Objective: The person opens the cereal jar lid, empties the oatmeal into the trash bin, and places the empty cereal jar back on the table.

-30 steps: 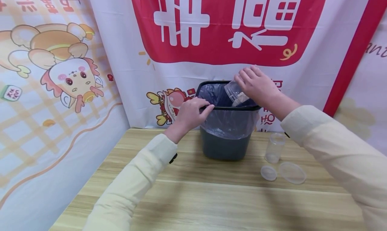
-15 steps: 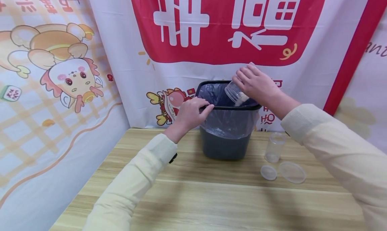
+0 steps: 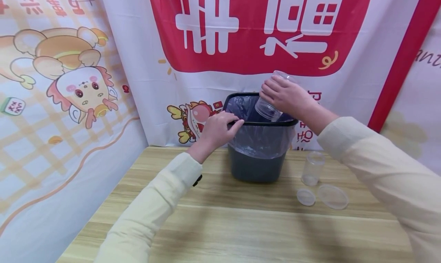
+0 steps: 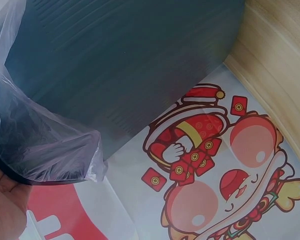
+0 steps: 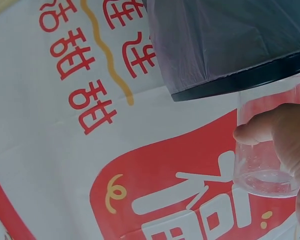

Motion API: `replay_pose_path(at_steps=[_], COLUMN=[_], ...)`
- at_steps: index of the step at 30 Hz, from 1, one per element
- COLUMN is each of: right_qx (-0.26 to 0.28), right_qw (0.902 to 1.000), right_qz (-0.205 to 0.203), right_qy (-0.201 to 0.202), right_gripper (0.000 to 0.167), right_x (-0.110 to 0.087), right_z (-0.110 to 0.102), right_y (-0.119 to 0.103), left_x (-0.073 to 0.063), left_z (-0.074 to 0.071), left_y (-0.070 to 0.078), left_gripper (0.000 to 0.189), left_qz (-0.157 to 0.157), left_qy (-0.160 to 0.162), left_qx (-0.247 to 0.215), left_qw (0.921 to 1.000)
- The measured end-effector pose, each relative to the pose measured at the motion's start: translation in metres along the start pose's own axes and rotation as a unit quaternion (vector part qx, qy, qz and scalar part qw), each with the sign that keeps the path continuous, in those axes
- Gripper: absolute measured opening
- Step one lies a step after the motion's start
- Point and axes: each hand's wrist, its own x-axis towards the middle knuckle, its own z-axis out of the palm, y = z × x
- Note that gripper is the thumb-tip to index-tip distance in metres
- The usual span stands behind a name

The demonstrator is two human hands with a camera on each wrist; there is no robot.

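A dark grey trash bin (image 3: 256, 166) with a clear plastic liner (image 3: 262, 141) folded over its rim stands against the back cloth. My left hand (image 3: 218, 129) grips the bin's black rim at the near left, thumb on one side; in the left wrist view only part of this hand (image 4: 9, 204) shows. My right hand (image 3: 286, 96) holds a clear plastic jar (image 3: 267, 110) tipped mouth-down over the bin opening. In the right wrist view the jar's closed end (image 5: 266, 182) points away from the bin, and its walls look see-through. The bin's bottom inside is hidden.
On the wooden table (image 3: 220, 232), right of the bin, stands a second clear jar (image 3: 312, 169). A small round lid (image 3: 306, 197) and a larger lid (image 3: 332, 196) lie in front of it. A printed cloth (image 3: 193, 79) hangs close behind the bin.
The right hand has tilted the jar more steeply and shifted slightly left. Pale grains seen in the jar earlier no longer show in it. The left hand stays on the rim.
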Motion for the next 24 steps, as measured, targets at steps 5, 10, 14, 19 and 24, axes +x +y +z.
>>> replay_pose_path(at_steps=[5, 10, 14, 19, 24], right_qx=[-0.047, -0.100, -0.150, -0.180, -0.189], right_qw=[0.9983, 0.9936, 0.9865, 0.9799, 0.9772], right_qz=[-0.034, -0.050, -0.057, -0.069, -0.082], right_qy=[0.001, 0.017, 0.032, 0.050, 0.052], right_gripper=[0.105, 0.105, 0.105, 0.105, 0.106], right_x=[0.002, 0.002, 0.003, 0.006, 0.007], right_z=[-0.002, -0.003, -0.004, -0.004, -0.004], right_y=[-0.002, -0.006, -0.008, -0.010, -0.016], left_x=[-0.001, 0.000, 0.000, 0.000, 0.000], left_z=[0.001, 0.002, 0.003, 0.003, 0.003], left_y=[-0.001, -0.002, -0.002, -0.003, -0.002], left_gripper=[0.031, 0.030, 0.029, 0.030, 0.030], left_qz=[0.000, 0.006, 0.014, 0.009, 0.008], left_qy=[0.003, 0.008, 0.013, 0.011, 0.008], left_qx=[-0.002, 0.000, 0.003, 0.005, 0.008], left_qw=[1.0000, 1.0000, 0.9998, 0.9999, 0.9999])
